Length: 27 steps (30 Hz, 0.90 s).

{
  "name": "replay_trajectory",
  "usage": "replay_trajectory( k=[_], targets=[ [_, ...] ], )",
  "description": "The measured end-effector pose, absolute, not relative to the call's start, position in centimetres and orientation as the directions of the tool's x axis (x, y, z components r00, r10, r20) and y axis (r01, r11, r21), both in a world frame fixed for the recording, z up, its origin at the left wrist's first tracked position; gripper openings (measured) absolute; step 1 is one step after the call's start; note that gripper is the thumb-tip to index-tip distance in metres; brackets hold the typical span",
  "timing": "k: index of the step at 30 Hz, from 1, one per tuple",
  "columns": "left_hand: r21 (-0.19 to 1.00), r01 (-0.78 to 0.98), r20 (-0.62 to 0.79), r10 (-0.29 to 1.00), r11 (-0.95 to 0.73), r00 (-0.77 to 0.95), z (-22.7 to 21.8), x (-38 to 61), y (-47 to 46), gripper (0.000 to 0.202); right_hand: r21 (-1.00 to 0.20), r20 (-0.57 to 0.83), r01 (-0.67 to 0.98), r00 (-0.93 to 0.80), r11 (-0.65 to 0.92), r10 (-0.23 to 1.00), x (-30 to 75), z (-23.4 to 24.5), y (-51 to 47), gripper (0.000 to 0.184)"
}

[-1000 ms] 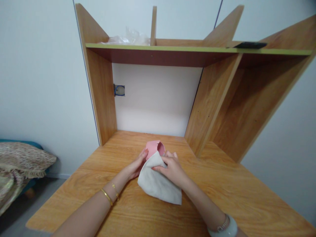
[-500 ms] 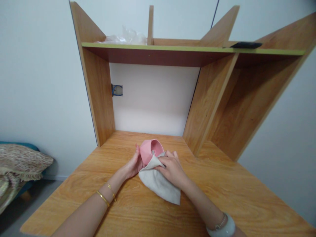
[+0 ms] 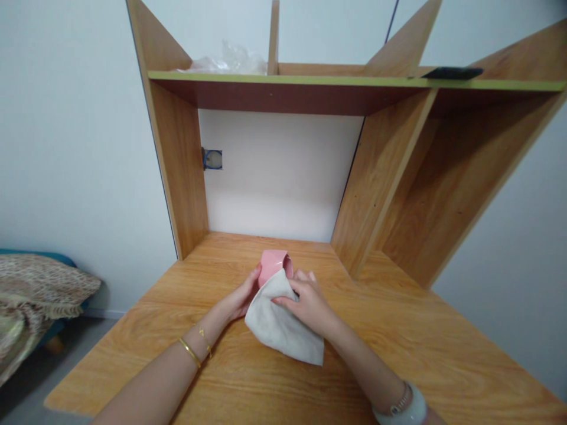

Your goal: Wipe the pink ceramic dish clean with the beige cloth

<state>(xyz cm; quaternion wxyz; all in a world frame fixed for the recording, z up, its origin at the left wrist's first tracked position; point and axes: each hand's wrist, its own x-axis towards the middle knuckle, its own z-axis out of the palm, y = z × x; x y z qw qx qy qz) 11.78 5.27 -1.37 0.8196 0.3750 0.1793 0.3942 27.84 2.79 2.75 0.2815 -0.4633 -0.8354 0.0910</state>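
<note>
A glossy pink bowl (image 3: 271,261) with angular sides is tilting over near the middle of the scene, its opening facing right. A pale grey cloth (image 3: 280,327) is covering the bowl's near part, rising to a peak there and creasing softly. Its loose part is spreading toward the near side, one corner pointing near and right.
</note>
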Motion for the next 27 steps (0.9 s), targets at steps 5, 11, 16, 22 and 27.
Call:
replay_trajectory(
  k=[5, 11, 16, 22, 27],
  targets=[
    [0.729, -0.569, 0.026, 0.815, 0.381, 0.579, -1.21, 11.79, 5.49, 0.061, -0.296, 0.392, 0.724, -0.503, 0.623, 0.770, 27.93, 3.27, 2.53, 0.015],
    [0.688, -0.618, 0.023, 0.840, 0.381, 0.542, -0.69, 12.37, 5.39, 0.065, -0.260, 0.356, 0.726, -0.541, 0.637, 0.762, 28.49, 3.64, 2.61, 0.014],
    [0.695, -0.621, 0.006, 0.860, 0.363, 0.510, -0.98, 12.25, 5.78, 0.064, -0.146, 0.355, 0.725, -0.597, 0.673, 0.720, 28.63, 3.52, 2.81, 0.014],
    [0.717, -0.568, 0.068, 0.770, 0.405, 0.635, -1.04, 11.72, 5.44, 0.078, -0.206, 0.399, 0.744, -0.530, 0.636, 0.749, 28.57, 3.08, 2.90, 0.013],
    [0.738, -0.541, 0.084, 0.741, 0.402, 0.666, -1.33, 11.61, 4.98, 0.065, -0.379, 0.434, 0.731, -0.401, 0.567, 0.807, 28.62, 2.97, 3.04, 0.015]
  ],
)
